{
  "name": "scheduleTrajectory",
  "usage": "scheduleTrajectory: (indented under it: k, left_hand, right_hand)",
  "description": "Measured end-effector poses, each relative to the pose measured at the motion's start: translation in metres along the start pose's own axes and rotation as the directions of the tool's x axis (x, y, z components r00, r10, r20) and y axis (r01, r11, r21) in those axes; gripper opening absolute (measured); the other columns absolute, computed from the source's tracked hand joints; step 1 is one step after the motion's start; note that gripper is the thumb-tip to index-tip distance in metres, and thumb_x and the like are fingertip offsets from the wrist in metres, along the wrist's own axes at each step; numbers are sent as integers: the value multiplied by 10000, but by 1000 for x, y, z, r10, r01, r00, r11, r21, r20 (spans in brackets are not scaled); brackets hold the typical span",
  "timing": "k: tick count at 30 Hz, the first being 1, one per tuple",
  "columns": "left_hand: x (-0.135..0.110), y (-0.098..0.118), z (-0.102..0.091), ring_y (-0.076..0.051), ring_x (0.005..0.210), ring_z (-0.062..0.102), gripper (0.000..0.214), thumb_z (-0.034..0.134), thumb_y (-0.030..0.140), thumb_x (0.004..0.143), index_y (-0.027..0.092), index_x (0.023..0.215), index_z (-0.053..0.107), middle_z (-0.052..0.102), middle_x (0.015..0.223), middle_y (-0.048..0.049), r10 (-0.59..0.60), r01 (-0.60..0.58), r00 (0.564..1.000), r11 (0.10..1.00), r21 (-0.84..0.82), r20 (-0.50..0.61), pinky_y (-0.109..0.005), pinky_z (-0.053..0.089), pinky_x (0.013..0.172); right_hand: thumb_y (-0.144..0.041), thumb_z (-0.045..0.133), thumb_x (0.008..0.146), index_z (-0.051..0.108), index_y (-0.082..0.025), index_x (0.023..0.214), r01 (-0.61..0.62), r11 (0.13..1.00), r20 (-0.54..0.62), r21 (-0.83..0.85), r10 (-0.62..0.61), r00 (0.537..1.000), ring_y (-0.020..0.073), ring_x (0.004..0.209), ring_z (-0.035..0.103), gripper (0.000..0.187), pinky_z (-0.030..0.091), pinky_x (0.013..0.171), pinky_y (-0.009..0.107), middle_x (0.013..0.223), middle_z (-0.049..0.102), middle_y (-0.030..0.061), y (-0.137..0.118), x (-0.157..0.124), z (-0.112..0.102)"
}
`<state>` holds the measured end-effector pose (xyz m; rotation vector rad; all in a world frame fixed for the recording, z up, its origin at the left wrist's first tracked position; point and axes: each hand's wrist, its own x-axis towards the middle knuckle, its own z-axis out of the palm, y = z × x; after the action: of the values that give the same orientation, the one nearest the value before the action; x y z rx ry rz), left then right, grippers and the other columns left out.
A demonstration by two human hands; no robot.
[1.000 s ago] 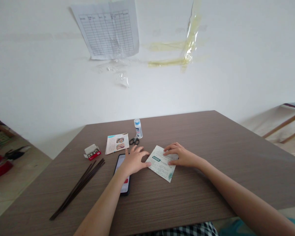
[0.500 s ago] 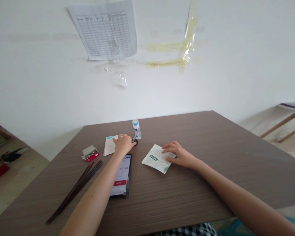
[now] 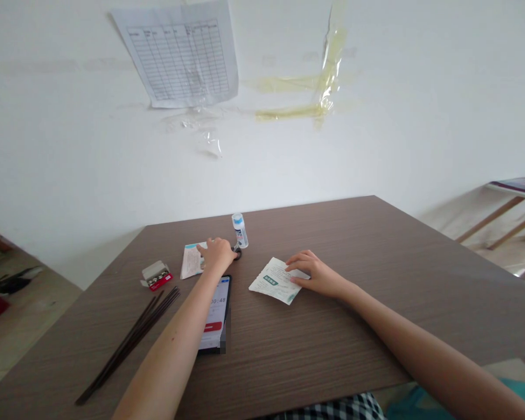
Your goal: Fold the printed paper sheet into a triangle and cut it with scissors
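Hands well apart on a wood-grain table [image 3: 332, 326], head-camera view: the left hand [image 3: 216, 255] is at the black scissor handles [image 3: 237, 253] at its 3 o'clock, any grip hidden, with a white-capped bottle [image 3: 240, 230] at 1 o'clock. The right hand [image 3: 315, 274] rests on a printed paper leaflet [image 3: 273, 281]. A smartphone [image 3: 214, 312] lies beneath the left wrist, a red-and-white box [image 3: 156, 275] at the left hand's 8 o'clock.

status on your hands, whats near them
Left hand at the scissors, beside blue-capped bottle. Right hand resting on printed paper. Phone alongside left forearm, not blocking.
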<state>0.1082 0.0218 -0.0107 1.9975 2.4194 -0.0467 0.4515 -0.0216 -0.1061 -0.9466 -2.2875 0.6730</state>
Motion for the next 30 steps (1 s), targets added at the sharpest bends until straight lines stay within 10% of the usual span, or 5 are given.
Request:
scheduleTrajectory:
  k: [17, 30]
  left_hand:
    - [-9, 5, -13, -571, 1898, 499, 542, 811, 426, 1060, 219, 1537, 966, 792, 1829, -270, -51, 50, 998, 998, -36, -42, -859, 397, 1534]
    - [-25, -14, -39, -567, 1618, 775, 492, 820, 507, 1057, 175, 1372, 1001, 911, 1617, -292, -132, 129, 991, 988, -87, -26, -658, 657, 1281]
  right_hand:
    - [-437, 912, 1183, 992, -314, 1351, 9, 1000, -23, -7, -9, 1000, 408, 1462, 793, 223, 589, 1381, 669, 1484, 921, 151, 6, 1, 3]
    - [-435, 879, 1210, 996, -308, 1360, 23, 1000, -40, -9, -24, 999, 392, 1421, 807, 228, 622, 1349, 638, 1438, 931, 144, 7, -1, 3]
